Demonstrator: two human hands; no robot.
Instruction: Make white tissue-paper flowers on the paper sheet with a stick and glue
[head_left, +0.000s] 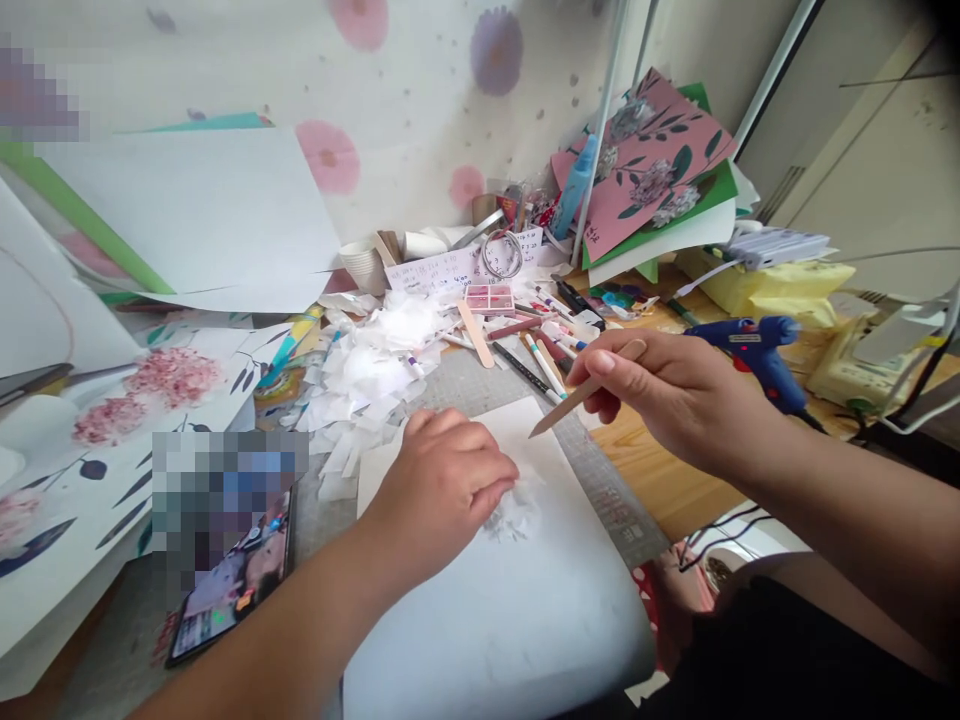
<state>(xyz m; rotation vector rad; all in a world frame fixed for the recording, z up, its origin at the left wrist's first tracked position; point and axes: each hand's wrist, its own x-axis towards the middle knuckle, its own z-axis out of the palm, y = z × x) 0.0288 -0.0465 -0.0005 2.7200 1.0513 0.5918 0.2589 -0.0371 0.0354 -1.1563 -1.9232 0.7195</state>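
Note:
A pointed flat wooden stick (577, 398) is in my right hand (645, 385), pinched between thumb and fingers. Its tip angles down and left, just above the white paper sheet (480, 640). On that sheet sits a ruffled cluster of white tissue paper (514, 515). My left hand (450, 490) rests over the cluster's left edge, with its fingers closed and pinching at the tissue. The hand hides part of the cluster.
Behind the sheet lies a heap of cut white tissue pieces (382, 350), with another wooden stick (476, 335) and several markers (529, 368). A blue glue gun (757, 350) lies to the right. A phone (240, 590) lies left, beside flower pictures (172, 380).

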